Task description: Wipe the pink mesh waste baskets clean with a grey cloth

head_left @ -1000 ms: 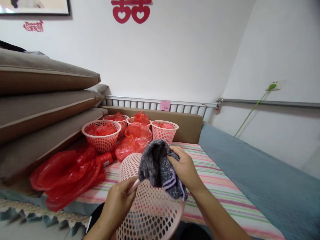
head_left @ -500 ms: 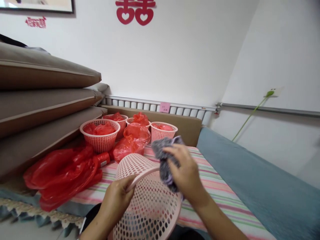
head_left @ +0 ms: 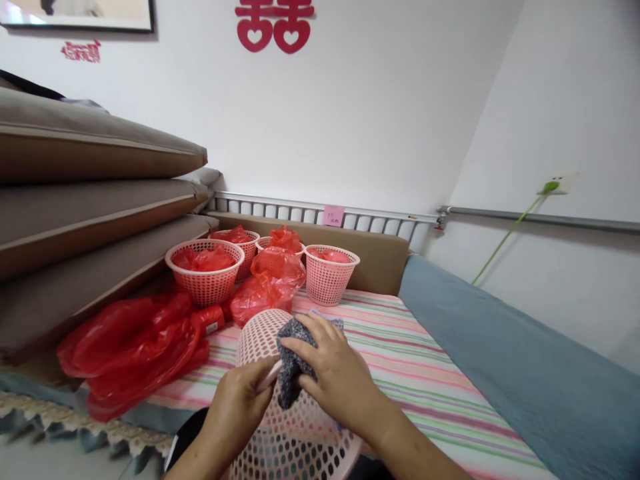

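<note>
A pink perforated plastic basket lies tilted in front of me, its open mouth facing me. My left hand is closed on the left part of its rim. In my right hand is a grey speckled cloth, wrapped over the rim just right of my left hand. Part of the rim is hidden by the cloth and fingers.
Several pink baskets with red plastic bags inside stand at the back. Loose red bags lie on the left of the striped sheet. Stacked cushions rise at left; a blue padded edge runs along the right.
My right hand has moved left and down with the cloth, from the right part of the rim to beside my left hand. The left hand keeps its hold on the basket.
</note>
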`<state>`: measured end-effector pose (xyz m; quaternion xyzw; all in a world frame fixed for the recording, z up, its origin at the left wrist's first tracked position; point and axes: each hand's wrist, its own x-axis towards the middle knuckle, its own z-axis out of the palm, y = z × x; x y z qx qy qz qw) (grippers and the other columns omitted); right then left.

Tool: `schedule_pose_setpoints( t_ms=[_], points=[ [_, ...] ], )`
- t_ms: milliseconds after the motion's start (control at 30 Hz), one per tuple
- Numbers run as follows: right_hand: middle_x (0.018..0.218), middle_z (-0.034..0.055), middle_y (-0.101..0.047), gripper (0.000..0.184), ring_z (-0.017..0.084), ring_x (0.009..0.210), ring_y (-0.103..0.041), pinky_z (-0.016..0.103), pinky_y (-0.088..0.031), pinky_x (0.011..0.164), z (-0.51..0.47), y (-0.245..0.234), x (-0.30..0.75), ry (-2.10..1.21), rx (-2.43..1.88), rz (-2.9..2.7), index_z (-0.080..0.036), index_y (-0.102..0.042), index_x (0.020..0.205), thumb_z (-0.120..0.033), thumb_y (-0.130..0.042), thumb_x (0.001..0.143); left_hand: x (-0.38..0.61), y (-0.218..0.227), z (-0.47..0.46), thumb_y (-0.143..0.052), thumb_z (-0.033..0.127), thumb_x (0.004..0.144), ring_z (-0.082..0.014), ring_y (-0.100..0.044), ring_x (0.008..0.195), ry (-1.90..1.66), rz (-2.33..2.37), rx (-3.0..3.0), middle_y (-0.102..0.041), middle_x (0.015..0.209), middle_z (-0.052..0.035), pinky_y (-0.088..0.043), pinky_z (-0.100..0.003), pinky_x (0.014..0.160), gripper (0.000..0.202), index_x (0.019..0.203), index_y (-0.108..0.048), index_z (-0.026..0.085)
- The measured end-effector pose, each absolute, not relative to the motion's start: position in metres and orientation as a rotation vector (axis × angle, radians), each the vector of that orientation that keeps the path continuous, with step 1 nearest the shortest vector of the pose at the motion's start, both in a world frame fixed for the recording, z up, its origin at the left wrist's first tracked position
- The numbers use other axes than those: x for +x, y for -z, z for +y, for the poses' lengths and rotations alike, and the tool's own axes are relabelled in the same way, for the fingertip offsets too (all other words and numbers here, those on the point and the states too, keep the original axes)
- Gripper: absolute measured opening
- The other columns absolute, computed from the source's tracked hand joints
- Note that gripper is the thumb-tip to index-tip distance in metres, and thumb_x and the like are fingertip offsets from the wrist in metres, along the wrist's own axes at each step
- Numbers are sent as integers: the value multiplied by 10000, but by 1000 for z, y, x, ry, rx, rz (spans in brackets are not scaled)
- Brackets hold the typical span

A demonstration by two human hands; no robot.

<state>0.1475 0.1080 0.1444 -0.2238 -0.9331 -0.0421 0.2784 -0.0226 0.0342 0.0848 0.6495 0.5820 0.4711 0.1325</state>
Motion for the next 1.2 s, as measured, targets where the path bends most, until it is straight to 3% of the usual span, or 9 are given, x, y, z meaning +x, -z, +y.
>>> schedule_pose_setpoints(
  t_ms=[100,233,333,533,733,867,1033,1200],
  points=[
    [1428,60,-308,581,301,1281,-288,525,-309,1002,111,-137,141,193,-594,-2524,-333,-504,1218,-108,-636,699,-24,-83,33,-496,99,795,-159,-668,876,-1364,1679,1876,-723,1024,-11,-488,-221,768,432,1170,-602,285],
    [1215,73,-493,369,254,1071,-459,419,-413,882,121,-134,140,204,-644,-2553,-261,-588,1030,-92,-610,703,-28,-78,30,-467,70,787,-146,-672,816,-1324,1673,1914,-734,971,-11,-491,-209,735,461,1180,-597,275],
    [1079,67,-534,314,220,956,-491,349,-438,807,130,-129,145,210,-625,-2524,-231,-598,936,-48,-568,682,-31,-76,26,-464,50,767,-149,-663,899,-1319,1685,1936,-723,1016,-18,-486,-214,807,486,1177,-602,271],
    [1100,81,-523,344,220,968,-523,331,-457,802,147,-104,175,158,-649,-2378,-218,-597,929,-31,-496,659,-28,-82,18,-463,23,733,-128,-671,765,-1293,1678,1910,-741,853,17,-512,-176,711,501,1127,-642,277],
    [971,67,-545,345,211,884,-563,335,-494,750,168,-82,210,6,-896,-2342,-190,-541,976,-52,-446,675,-38,-81,14,-537,136,781,-151,-685,803,-1374,1716,1887,-748,929,-1,-521,-176,715,357,1083,-671,269],
    [989,84,-539,288,233,905,-531,368,-478,765,152,-100,195,181,-838,-2315,-186,-535,975,-88,-518,705,-31,-77,17,-520,90,759,-157,-682,865,-1427,1652,1923,-741,966,3,-518,-184,772,420,1116,-651,267],
    [1034,89,-545,194,250,906,-499,393,-434,765,111,-136,155,423,-519,-2584,-210,-560,923,-193,-612,737,-16,-76,17,-471,59,760,-140,-687,719,-1368,1580,2030,-750,894,-5,-538,-184,682,454,1146,-633,233],
    [1002,56,-551,186,222,890,-507,346,-421,743,118,-141,161,290,-470,-2687,-233,-577,932,-261,-633,757,-31,-70,7,-521,99,774,-152,-699,794,-1395,1593,2102,-742,971,-13,-538,-181,729,404,1128,-642,252]
  ],
)
